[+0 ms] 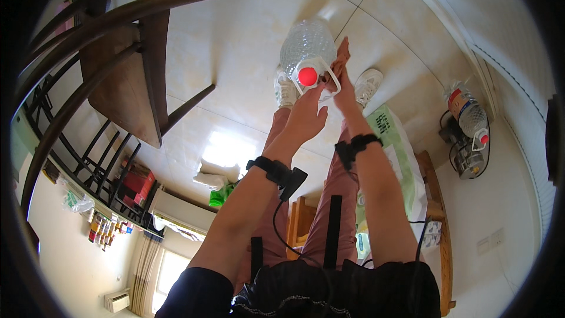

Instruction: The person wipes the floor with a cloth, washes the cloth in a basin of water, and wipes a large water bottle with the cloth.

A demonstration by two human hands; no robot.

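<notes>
A large clear plastic water bottle (307, 44) with a red cap and a white carrying handle stands on the tiled floor before me, close to my shoes. My left hand (309, 112) is at the neck, its fingertips by the cap and handle and its thumb apart; whether it grips anything is unclear. Behind the handle, on the bottle's right side, my right hand (342, 68) reaches along the body with fingers stretched out. The handle partly covers that hand, so its contact with the bottle is hard to tell.
A dark wooden chair (119, 84) lies to the left. Green-and-white packages (393, 141) sit by my right leg on a wooden seat (435, 185). A second labelled bottle (470, 112) rests near the right wall beside a metal device (468, 161). Cables hang from both wrist straps.
</notes>
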